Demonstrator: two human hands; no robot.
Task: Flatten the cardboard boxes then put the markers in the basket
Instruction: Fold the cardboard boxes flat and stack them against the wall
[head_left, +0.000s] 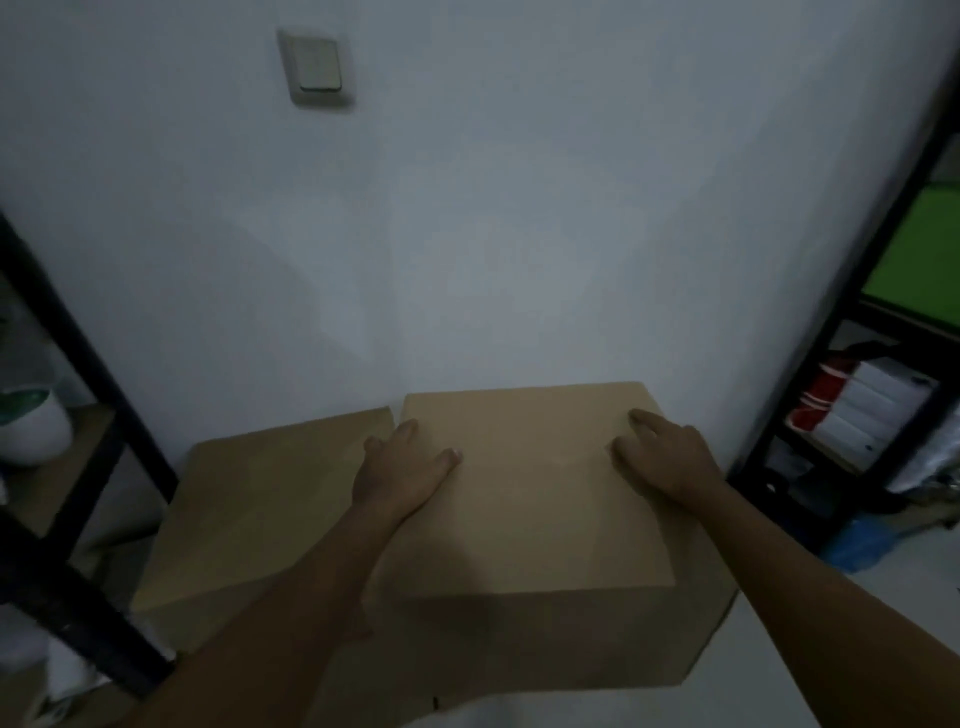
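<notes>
Resting flat with fingers spread, the left hand (402, 467) presses the left part of the top of a plain brown cardboard box (535, 519), which stands against the white wall (519, 234). The right hand (662, 454) lies open on the box's right top edge. A second brown cardboard box (260, 499) sits just left of it, touching.

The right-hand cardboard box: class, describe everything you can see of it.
The right cardboard box is plain brown, unprinted, still standing as a box with its top closed and its front face in shadow. It sits by the white wall, beside a second box. The left hand and right hand rest on its top.
</notes>
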